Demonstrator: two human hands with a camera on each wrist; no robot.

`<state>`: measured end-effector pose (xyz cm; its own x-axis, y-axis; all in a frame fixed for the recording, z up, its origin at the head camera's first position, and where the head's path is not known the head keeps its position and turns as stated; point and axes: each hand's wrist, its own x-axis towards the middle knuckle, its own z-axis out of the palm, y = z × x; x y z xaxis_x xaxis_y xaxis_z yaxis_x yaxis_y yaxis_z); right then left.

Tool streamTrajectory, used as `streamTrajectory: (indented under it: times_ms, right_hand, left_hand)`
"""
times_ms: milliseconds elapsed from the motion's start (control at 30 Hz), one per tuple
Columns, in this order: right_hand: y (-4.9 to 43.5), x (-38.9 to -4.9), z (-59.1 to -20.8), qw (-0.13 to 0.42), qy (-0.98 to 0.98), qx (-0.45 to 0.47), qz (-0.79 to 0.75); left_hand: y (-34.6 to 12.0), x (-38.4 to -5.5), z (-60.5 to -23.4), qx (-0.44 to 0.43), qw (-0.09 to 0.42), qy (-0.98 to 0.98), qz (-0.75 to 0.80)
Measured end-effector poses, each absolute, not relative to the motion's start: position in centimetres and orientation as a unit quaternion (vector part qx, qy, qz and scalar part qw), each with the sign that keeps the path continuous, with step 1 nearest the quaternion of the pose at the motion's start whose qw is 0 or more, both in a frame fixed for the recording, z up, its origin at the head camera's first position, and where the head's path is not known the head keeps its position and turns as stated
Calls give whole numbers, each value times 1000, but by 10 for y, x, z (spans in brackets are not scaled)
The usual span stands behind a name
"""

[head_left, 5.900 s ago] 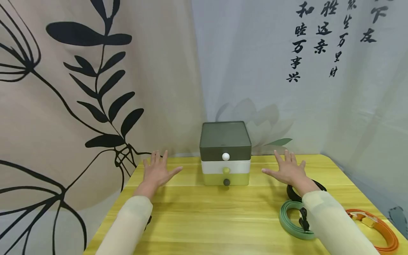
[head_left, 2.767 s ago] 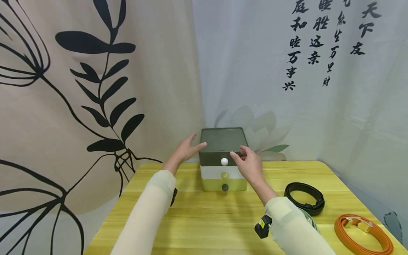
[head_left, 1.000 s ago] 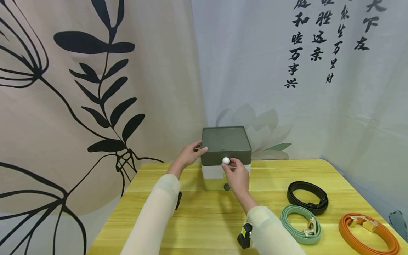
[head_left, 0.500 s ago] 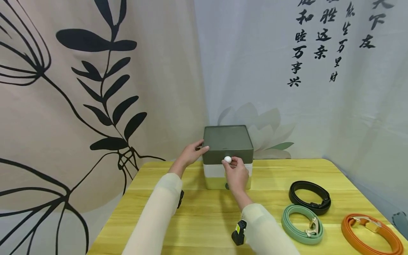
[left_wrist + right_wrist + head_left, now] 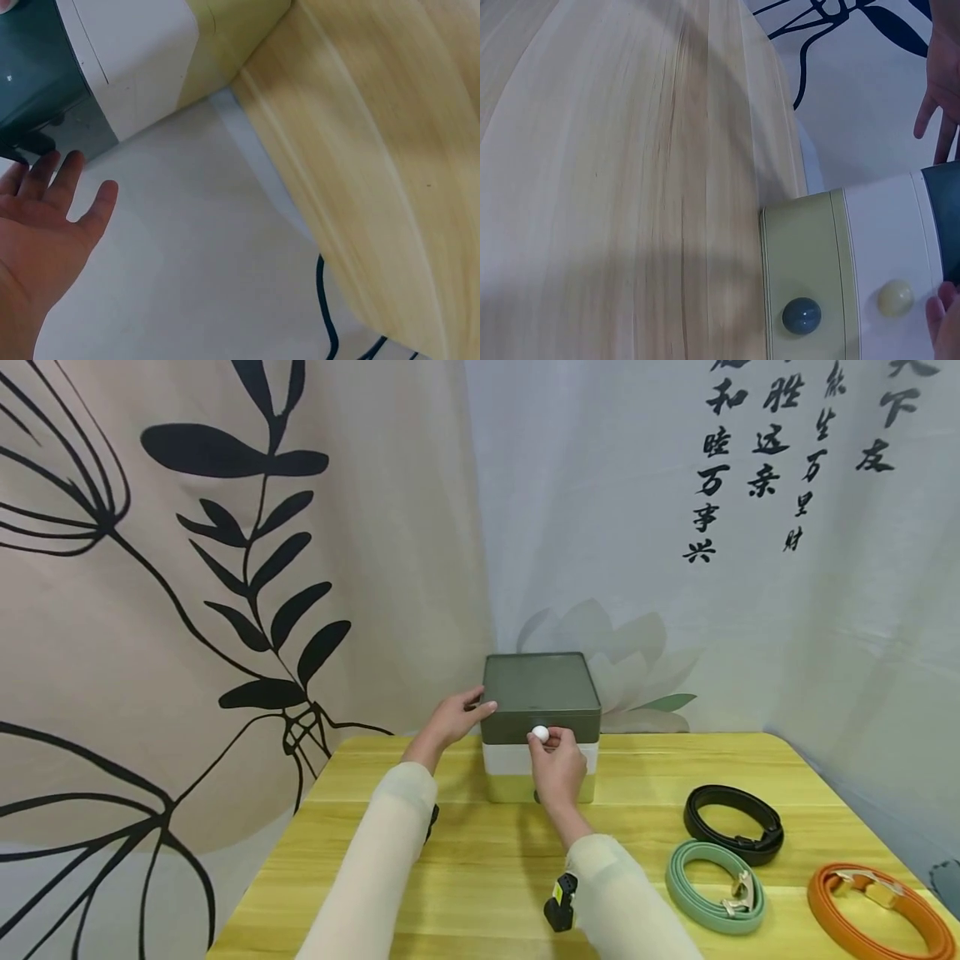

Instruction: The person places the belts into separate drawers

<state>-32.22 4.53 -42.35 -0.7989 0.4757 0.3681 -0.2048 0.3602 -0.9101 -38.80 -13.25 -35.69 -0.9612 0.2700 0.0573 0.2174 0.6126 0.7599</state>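
Observation:
A small stacked drawer box (image 5: 542, 683) stands at the back of the wooden table, with a dark green top tier, a white middle and a yellow-green bottom. My right hand (image 5: 561, 775) pinches the white knob (image 5: 540, 733) of the dark green drawer between thumb and fingers. The drawer front sits flush in this view. My left hand (image 5: 450, 720) is at the upper left side of the box; in the left wrist view its extended fingers reach the dark top tier. In the right wrist view the dark lower knob (image 5: 802, 316) and pale middle knob (image 5: 895, 298) show.
On the table's right side lie three coiled belts: a black belt (image 5: 733, 825), a green belt (image 5: 716, 887) and an orange belt (image 5: 881, 910). A printed curtain (image 5: 390, 568) hangs right behind the table (image 5: 480, 893).
Both hands have come in from beside the box: the left to its upper left side, the right to the white knob, which it now pinches. Over the last second they barely moved.

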Motion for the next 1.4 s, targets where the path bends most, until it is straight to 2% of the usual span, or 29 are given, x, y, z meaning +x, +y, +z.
streamTrajectory:
  times_ms: [1400]
  right_hand:
    - [55,-293,-435,329,-764,-61,552]
  left_hand:
    - [-128,-383,-358,125,40,899,417]
